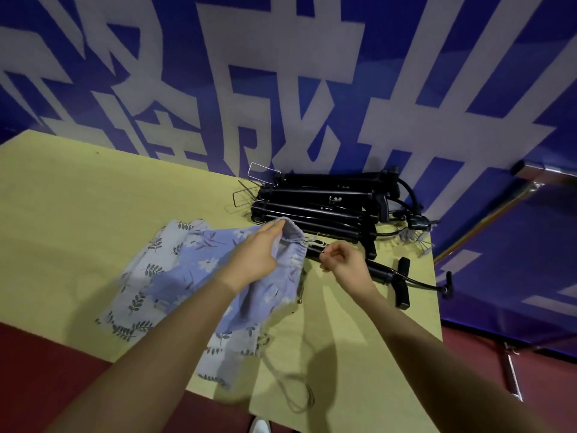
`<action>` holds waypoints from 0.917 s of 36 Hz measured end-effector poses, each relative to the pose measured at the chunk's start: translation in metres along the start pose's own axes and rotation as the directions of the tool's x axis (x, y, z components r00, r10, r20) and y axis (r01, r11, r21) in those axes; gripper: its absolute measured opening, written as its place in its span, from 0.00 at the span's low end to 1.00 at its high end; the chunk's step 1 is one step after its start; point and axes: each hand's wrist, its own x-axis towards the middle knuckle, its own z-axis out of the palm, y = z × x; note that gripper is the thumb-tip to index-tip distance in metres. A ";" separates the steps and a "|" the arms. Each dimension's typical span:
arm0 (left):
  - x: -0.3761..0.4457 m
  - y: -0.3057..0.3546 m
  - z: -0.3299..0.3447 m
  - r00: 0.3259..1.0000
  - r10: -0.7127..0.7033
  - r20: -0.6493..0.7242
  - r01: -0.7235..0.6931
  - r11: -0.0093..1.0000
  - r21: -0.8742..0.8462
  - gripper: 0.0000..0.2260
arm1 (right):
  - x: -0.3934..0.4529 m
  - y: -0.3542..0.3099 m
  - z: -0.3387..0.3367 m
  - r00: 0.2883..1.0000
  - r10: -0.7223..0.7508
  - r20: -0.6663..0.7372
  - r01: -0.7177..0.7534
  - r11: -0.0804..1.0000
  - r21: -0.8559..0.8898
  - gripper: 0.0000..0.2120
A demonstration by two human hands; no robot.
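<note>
Gripping floral shorts (pixel 193 267) waistband in left hand (pixel 254 256), right hand (pixel 343 264) pinching black hanger (pixel 382 273), yellow table (pixel 93 214).

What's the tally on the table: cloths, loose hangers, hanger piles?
Blue flower-print cloth: 1
Pale leaf-print cloth: 1
Loose black hanger: 1
Pile of black hangers: 1, number inside unclear
Total: 4

A person's left hand (pixel 254 256) grips the waistband of blue floral shorts (pixel 187 276) on a yellow table (pixel 78 198). Their right hand (pixel 343 265) pinches a black hanger (pixel 382 273), near stacked hangers (pixel 321 207).
</note>
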 end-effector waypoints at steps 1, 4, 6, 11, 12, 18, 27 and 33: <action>-0.001 -0.001 -0.004 1.000 -0.001 -0.016 0.001 1.000 -0.004 0.35 | 0.001 -0.007 0.003 1.000 -0.017 0.005 0.017 0.999 0.036 0.07; 0.000 -0.003 -0.016 0.999 -0.012 -0.043 0.012 1.000 0.008 0.35 | 0.001 -0.028 0.019 0.993 -0.109 0.044 0.106 0.993 0.053 0.08; 0.002 -0.002 -0.027 0.997 -0.011 -0.071 0.012 1.000 0.017 0.36 | 0.004 -0.039 0.030 0.979 -0.203 0.033 0.205 0.973 -0.101 0.06; 0.005 0.000 -0.053 0.992 0.002 -0.127 0.001 1.000 0.019 0.36 | 0.010 -0.050 0.057 0.977 -0.207 -0.052 0.188 0.950 -0.250 0.03; 0.005 0.000 -0.057 0.990 0.005 -0.138 -0.001 1.000 0.027 0.36 | 0.011 -0.055 0.060 0.979 -0.200 -0.034 0.187 0.954 -0.236 0.03; 0.000 0.002 -0.069 0.991 -0.027 -0.134 0.046 0.989 0.141 0.36 | 0.018 -0.070 0.078 0.966 -0.220 0.135 0.244 0.950 -0.194 0.01; 0.002 -0.002 -0.081 0.966 -0.087 -0.243 0.190 0.877 0.441 0.35 | 0.033 -0.078 0.088 0.877 -0.381 0.291 0.480 0.712 -0.513 0.20; 0.015 -0.005 -0.090 0.951 -0.063 -0.304 0.218 0.833 0.509 0.33 | 0.050 -0.081 0.083 0.840 -0.462 0.283 0.541 0.689 -0.482 0.15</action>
